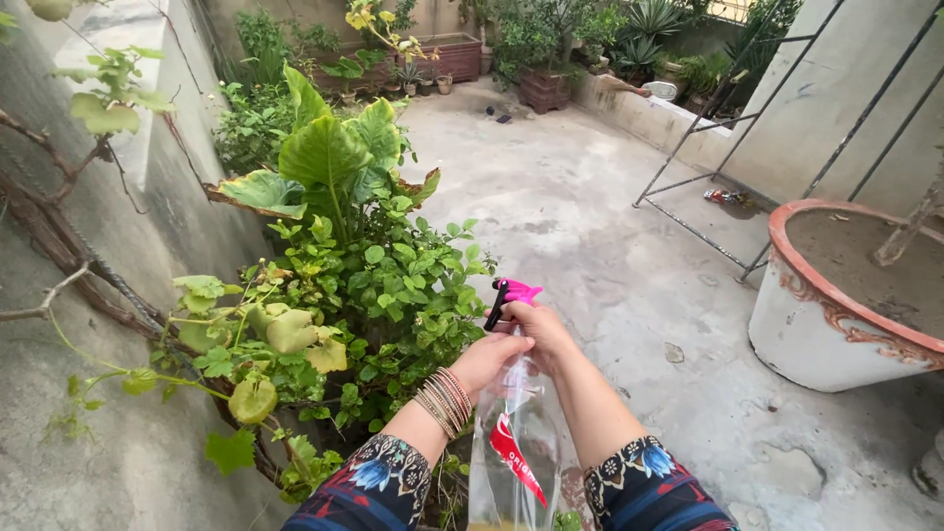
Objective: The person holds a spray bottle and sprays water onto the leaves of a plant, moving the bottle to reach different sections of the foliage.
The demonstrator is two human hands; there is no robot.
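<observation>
I hold a clear plastic spray bottle [513, 442] with a pink and black trigger head [511, 295] upright in front of me. My right hand [544, 329] is wrapped around the bottle's neck just under the trigger head. My left hand [489, 359], with several bangles on the wrist, grips the neck from the left side. The nozzle points left toward a leafy green plant [379, 275] that stands close to the bottle.
A rough grey wall [118, 413] with a woody vine runs along the left. A big white pot with a red rim [836, 315] stands on the right of the concrete floor [610, 226]. A metal frame [747, 118] leans on the far wall. Potted plants [551, 49] line the back.
</observation>
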